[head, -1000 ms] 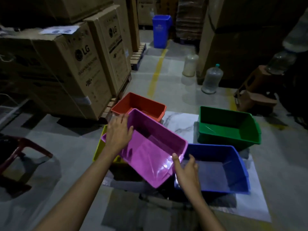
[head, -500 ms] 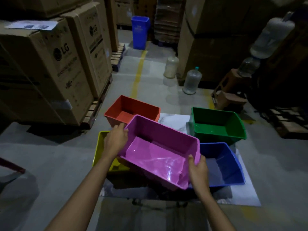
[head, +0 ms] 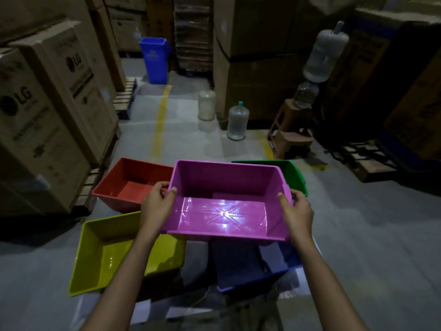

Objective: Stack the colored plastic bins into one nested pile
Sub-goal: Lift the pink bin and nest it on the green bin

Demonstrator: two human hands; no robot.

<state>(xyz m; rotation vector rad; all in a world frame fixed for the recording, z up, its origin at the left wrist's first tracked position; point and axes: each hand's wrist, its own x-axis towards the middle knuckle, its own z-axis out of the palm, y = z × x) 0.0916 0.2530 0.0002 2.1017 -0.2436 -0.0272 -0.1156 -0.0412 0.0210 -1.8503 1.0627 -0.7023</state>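
A purple bin point(head: 226, 187) hangs in the air at the centre, held level. My left hand point(head: 156, 206) grips its left rim and my right hand point(head: 297, 211) grips its right rim. Directly under it lies a blue bin point(head: 241, 266), mostly hidden by the purple one. A yellow bin point(head: 95, 256) sits at the lower left, partly behind my left forearm. An orange bin point(head: 128, 185) stands behind it at the left. A green bin point(head: 294, 174) shows only its far right corner behind the purple bin.
The bins rest on a white marbled sheet point(head: 290, 284) on the grey floor. Stacked cardboard boxes point(head: 47, 111) line the left. Two water jugs point(head: 236, 124), a brown stool point(head: 290, 137) and a wooden pallet point(head: 367, 161) stand beyond.
The purple bin has been lifted off the yellow bin, turned level and carried right, over the blue bin. Both hands moved with it to grip its sides.
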